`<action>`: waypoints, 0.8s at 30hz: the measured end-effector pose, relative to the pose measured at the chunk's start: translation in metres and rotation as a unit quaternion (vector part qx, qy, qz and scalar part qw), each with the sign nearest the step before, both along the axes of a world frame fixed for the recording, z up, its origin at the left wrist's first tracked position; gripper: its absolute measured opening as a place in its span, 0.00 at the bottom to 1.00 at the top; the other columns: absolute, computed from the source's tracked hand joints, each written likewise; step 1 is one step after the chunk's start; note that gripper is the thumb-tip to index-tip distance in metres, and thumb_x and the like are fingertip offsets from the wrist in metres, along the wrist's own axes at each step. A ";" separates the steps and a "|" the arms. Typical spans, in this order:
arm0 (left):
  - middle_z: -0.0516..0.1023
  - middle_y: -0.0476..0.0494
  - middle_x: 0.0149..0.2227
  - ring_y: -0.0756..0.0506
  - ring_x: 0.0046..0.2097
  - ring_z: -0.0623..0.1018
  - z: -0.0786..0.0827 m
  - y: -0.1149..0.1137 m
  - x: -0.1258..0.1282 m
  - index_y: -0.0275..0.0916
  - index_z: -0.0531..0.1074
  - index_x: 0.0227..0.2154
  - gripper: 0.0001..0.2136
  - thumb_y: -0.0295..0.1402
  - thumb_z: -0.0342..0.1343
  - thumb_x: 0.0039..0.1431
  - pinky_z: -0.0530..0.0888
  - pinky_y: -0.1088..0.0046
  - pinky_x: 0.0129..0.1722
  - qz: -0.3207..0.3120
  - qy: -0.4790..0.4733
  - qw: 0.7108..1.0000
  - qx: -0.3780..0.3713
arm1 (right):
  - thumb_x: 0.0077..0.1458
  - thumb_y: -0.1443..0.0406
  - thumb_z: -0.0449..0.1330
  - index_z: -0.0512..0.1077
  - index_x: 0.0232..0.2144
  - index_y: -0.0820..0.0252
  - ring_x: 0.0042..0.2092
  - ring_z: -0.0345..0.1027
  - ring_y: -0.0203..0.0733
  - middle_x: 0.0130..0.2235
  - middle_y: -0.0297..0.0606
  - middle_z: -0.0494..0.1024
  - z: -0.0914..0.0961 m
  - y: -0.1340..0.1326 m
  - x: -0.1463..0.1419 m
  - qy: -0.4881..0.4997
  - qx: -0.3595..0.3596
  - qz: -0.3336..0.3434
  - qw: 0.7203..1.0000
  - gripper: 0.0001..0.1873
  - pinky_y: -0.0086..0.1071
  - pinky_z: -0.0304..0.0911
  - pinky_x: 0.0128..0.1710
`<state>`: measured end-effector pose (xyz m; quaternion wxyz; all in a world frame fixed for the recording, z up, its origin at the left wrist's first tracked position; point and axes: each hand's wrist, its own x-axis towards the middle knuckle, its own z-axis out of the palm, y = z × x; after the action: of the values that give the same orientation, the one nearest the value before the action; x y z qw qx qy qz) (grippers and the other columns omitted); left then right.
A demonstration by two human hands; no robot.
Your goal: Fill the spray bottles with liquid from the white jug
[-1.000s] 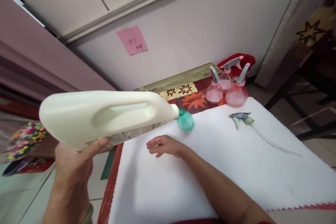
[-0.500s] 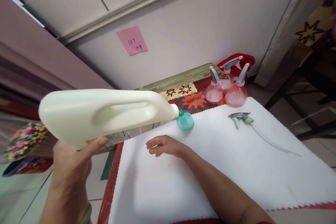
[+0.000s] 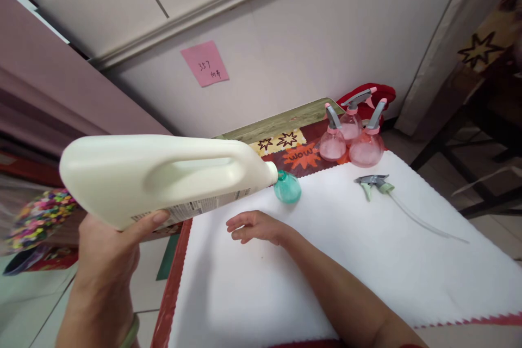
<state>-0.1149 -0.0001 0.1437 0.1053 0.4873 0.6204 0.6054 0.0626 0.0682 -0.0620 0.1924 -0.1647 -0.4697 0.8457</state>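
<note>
My left hand (image 3: 108, 253) grips the underside of a large white plastic jug (image 3: 163, 176) and holds it tipped almost flat, spout to the right. The spout meets the mouth of a small teal spray bottle (image 3: 287, 187) that stands on the white cloth (image 3: 326, 272) without its top. My right hand (image 3: 255, 227) rests on the cloth just in front of the teal bottle, fingers loosely stretched out, holding nothing. A grey and green trigger sprayer head (image 3: 377, 184) with its long tube lies on the cloth to the right.
Three pink spray bottles (image 3: 353, 138) with grey triggers stand at the table's far edge by a red object. A pink note (image 3: 205, 63) is stuck on the wall. A patterned cloth (image 3: 302, 155) shows under the white one. Chair legs stand at right; colourful items lie on the floor at left.
The jug's base has risen slightly, and my left hand has shifted a little with it. My right hand and the bottles have stayed put.
</note>
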 end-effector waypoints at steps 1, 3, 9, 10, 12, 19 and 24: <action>0.82 0.45 0.36 0.45 0.42 0.78 0.001 0.000 0.001 0.35 0.80 0.35 0.25 0.31 0.78 0.28 0.79 0.78 0.38 -0.003 0.002 1.000 0.000 | 0.46 0.55 0.74 0.79 0.49 0.51 0.51 0.75 0.46 0.54 0.42 0.80 0.000 0.000 0.000 0.000 -0.001 0.000 1.000 0.26 0.37 0.71 0.46; 0.82 0.46 0.36 0.45 0.42 0.78 0.002 0.000 0.001 0.36 0.80 0.35 0.24 0.30 0.78 0.29 0.78 0.78 0.38 -0.009 0.006 1.000 0.002 | 0.46 0.55 0.74 0.79 0.49 0.52 0.51 0.75 0.46 0.54 0.42 0.79 0.001 0.000 0.000 -0.001 -0.003 0.001 1.000 0.27 0.37 0.71 0.46; 0.82 0.46 0.38 0.45 0.42 0.79 0.005 0.000 0.000 0.36 0.80 0.35 0.23 0.30 0.77 0.30 0.78 0.77 0.40 0.006 0.025 0.999 -0.024 | 0.48 0.57 0.74 0.78 0.51 0.54 0.52 0.74 0.46 0.55 0.44 0.78 0.003 0.001 0.001 -0.003 -0.001 0.015 1.000 0.27 0.37 0.71 0.47; 0.82 0.45 0.38 0.44 0.42 0.79 0.006 0.000 0.000 0.36 0.80 0.35 0.23 0.31 0.77 0.30 0.78 0.77 0.40 0.008 0.028 0.999 -0.028 | 0.48 0.57 0.74 0.78 0.51 0.54 0.52 0.74 0.46 0.55 0.44 0.78 0.002 0.001 0.001 -0.002 0.000 0.016 1.000 0.27 0.37 0.71 0.48; 0.82 0.44 0.38 0.44 0.41 0.79 0.008 0.001 0.000 0.35 0.80 0.34 0.23 0.32 0.77 0.29 0.79 0.75 0.39 0.006 0.037 0.999 -0.037 | 0.48 0.57 0.74 0.78 0.51 0.54 0.52 0.74 0.46 0.55 0.44 0.78 0.001 0.001 0.001 0.001 0.000 0.017 1.000 0.27 0.37 0.71 0.48; 0.82 0.44 0.38 0.46 0.39 0.79 0.015 0.006 0.005 0.35 0.80 0.33 0.23 0.32 0.77 0.28 0.78 0.78 0.38 0.005 0.041 0.998 -0.042 | 0.49 0.57 0.73 0.78 0.51 0.54 0.52 0.74 0.46 0.55 0.44 0.78 0.002 0.001 0.001 0.002 0.000 0.020 1.000 0.26 0.38 0.70 0.49; 0.82 0.45 0.37 0.47 0.39 0.78 0.020 0.008 0.011 0.36 0.80 0.33 0.24 0.32 0.76 0.26 0.77 0.79 0.36 0.011 0.050 0.998 -0.045 | 0.50 0.57 0.73 0.78 0.51 0.53 0.53 0.74 0.46 0.56 0.43 0.78 0.003 0.001 0.002 0.002 0.008 0.023 1.000 0.26 0.38 0.70 0.49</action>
<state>-0.1041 0.0081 0.1641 0.0891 0.5045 0.6568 0.5533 0.0643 0.0693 -0.0594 0.1754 -0.1508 -0.4795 0.8465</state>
